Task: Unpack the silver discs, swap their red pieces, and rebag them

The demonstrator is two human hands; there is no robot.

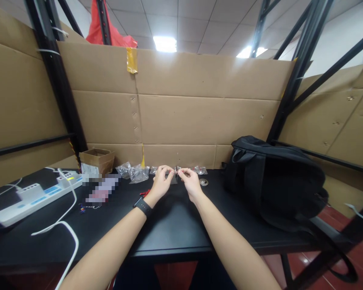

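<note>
Over the far middle of the black table (169, 225), my left hand (162, 181) and my right hand (190, 182) meet fingertip to fingertip. Both are closed in a pinch around something small and dark between them, too tiny to make out. Behind and beside the hands lie crumpled clear plastic bags (139, 173), some with small contents. A red item (145, 193) rests by my left wrist, partly hidden by it. Just right of my right hand is a small round roll (203, 182), perhaps of tape. A black watch (143, 206) is strapped on my left wrist.
A black backpack (272, 181) fills the table's right side, its strap hanging over the edge. On the left are a white power strip (36, 201) with loose white cables, a small open cardboard box (98, 159) and a blurred-out item (103, 191). Cardboard walls (181, 121) enclose the back and sides.
</note>
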